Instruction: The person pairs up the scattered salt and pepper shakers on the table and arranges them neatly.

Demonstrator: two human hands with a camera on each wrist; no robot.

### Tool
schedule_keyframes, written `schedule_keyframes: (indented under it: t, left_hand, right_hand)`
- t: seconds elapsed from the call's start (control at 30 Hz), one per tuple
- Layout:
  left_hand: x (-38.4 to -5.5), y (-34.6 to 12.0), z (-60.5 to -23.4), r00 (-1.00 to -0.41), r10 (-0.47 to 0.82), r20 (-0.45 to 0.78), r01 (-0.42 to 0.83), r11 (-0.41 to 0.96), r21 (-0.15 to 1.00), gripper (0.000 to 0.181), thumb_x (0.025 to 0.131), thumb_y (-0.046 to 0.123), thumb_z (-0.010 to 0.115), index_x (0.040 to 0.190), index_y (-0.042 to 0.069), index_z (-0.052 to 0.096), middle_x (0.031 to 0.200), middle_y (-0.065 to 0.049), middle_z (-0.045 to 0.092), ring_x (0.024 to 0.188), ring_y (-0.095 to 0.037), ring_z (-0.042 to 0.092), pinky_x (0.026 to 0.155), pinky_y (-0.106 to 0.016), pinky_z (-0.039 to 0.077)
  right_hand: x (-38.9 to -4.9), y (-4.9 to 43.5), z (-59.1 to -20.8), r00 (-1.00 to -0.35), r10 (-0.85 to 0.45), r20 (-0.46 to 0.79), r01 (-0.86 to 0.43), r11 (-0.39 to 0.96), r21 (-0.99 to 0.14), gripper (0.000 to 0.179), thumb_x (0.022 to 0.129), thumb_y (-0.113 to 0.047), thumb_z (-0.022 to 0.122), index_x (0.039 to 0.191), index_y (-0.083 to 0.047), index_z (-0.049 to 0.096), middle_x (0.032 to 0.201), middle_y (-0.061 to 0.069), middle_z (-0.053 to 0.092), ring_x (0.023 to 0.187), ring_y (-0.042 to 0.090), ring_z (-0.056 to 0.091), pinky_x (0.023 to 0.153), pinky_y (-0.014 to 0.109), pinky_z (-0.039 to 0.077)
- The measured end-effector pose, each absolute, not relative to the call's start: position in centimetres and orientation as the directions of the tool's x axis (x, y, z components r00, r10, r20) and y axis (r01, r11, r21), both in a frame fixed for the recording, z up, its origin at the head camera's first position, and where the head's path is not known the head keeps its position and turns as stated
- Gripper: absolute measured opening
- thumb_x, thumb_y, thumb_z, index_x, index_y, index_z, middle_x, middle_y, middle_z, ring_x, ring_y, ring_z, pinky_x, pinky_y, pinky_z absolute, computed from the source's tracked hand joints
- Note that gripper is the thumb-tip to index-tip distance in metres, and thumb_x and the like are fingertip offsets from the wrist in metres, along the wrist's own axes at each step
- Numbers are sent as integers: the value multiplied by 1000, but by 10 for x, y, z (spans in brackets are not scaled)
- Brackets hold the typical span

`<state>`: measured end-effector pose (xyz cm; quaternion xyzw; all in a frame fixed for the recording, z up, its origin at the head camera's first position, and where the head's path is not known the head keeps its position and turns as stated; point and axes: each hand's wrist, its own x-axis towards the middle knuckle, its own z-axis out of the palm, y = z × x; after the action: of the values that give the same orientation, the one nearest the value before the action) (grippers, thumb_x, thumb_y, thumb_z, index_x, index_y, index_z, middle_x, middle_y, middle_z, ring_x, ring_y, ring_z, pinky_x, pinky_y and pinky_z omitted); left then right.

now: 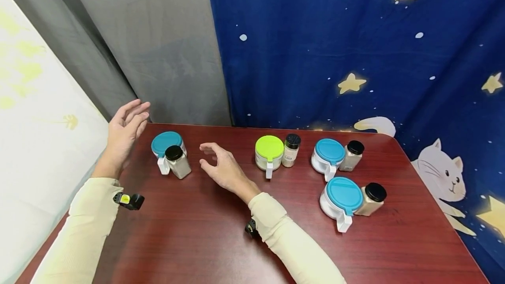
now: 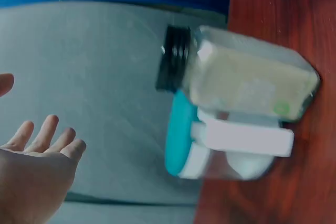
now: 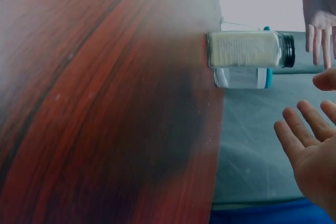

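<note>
On the left part of the table stands a white seasoning jar with a blue lid (image 1: 166, 143) and a white handle. Right in front of it is a square glass bottle (image 1: 180, 165) with a black cap and pale contents, also seen large in the left wrist view. My left hand (image 1: 124, 133) is raised to the left of this pair, fingers loosely bent, touching nothing. To the right of the pair hovers my right hand (image 1: 225, 168), thumb and fingers apart, with nothing held. Both bottle and jar stand upright between the hands.
Mid-table, a green-lidded jar (image 1: 269, 152) stands beside a black-capped shaker (image 1: 291, 150). Farther right are two blue-lidded jars (image 1: 329, 154), (image 1: 342, 200), each with a black-capped bottle (image 1: 352, 155), (image 1: 371, 199) next to it. Curtains (image 1: 158, 43) hang behind the table.
</note>
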<state>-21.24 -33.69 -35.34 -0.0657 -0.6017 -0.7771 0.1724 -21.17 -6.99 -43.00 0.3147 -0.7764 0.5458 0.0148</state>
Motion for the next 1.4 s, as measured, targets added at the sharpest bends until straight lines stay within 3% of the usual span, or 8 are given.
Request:
schedule_keyframes:
  t: [0.23,0.4,0.57,0.7,0.9,1.03,1.17,1.4]
  left_hand:
    - [-214,-354,-383,-957,-217,193,228,-152,962,48,102,15,64,146,13,45,139,-2,55,123,-10,52,101,-22,42]
    - [-214,-359,-409,-972,-197,127,149,-99,984,51,104,20,62,150,18,41,146,-3,45,123,-8,50,116,-33,27]
    - [-215,-357,-423,-972,-221,86,73,65,995,61,103,25,62,158,19,35,159,-15,27,136,-18,39,118,-54,18]
    - [-215,-355,-435,-976,-207,70,33,177,984,66,104,28,59,161,17,27,162,-20,20,142,-27,30,114,-58,24]
    - [-208,-353,-446,-986,-156,61,36,157,987,72,104,26,59,163,21,19,165,-23,11,150,-35,16,115,-62,18]
    - [-206,-353,-446,-985,-157,75,45,186,982,73,103,26,61,163,25,20,165,-22,14,150,-38,18,117,-55,22]
    - [-204,-353,-446,-982,-162,97,60,219,974,69,102,24,64,161,24,28,161,-21,23,146,-37,28,111,-30,34]
    - [-202,-352,-450,-986,-130,108,66,289,955,59,103,23,63,156,12,40,142,-21,46,118,-12,52,89,-14,43]
  right_hand:
    - [-213,-85,-435,-799,-493,344,-528,304,-793,44,97,-14,69,140,-12,56,134,0,62,122,10,57,100,25,45]
    - [-210,-94,-435,-750,-556,360,-614,381,-691,60,98,-20,69,153,-25,46,144,-5,54,128,9,51,102,25,43]
    - [-209,-107,-434,-725,-612,316,-668,512,-541,66,100,-31,65,158,-39,35,150,-1,44,128,11,49,90,34,53]
    - [-209,-117,-437,-712,-628,314,-694,562,-450,64,101,-35,62,158,-39,34,148,2,43,123,15,52,78,33,55]
    - [-208,-122,-446,-713,-635,297,-697,598,-396,65,101,-39,64,159,-35,33,144,3,43,116,14,53,72,28,54]
    - [-207,-126,-449,-719,-628,298,-692,610,-386,66,100,-43,64,158,-34,32,141,2,44,111,14,55,69,28,54]
    - [-209,-134,-449,-727,-605,324,-686,625,-373,64,98,-48,66,153,-31,37,137,2,47,109,15,57,69,29,55]
    - [-213,-146,-448,-757,-553,349,-653,665,-362,58,96,-44,70,142,-24,43,121,2,57,98,15,60,67,29,54]
